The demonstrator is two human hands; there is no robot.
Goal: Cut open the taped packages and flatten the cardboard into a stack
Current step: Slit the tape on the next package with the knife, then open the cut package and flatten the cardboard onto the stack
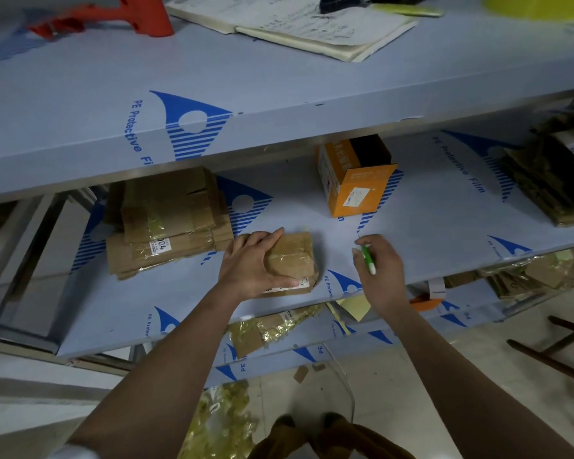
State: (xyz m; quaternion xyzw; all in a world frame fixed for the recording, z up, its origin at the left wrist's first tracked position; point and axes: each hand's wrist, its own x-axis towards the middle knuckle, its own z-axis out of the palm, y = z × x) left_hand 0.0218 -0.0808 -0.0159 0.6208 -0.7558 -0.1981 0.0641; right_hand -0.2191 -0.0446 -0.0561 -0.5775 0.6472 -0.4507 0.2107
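While the left hand lies curled over a small taped package, thumb along its near side and fingers over its far left corner, the package rests on the middle shelf close to that shelf's front edge. Its clear tape shines on the brown wrapping, and a white label shows at its near edge beneath the thumb. To the right of the package, a short way apart from it, the right hand grips a slim green and white cutter, its thin tip pointing away toward the back of the shelf. Left of the left hand, a stack of flattened cardboard sits toward the shelf's left end. Behind the package, deeper on the shelf, stands an open orange box. More brown packages are piled at the shelf's right end.
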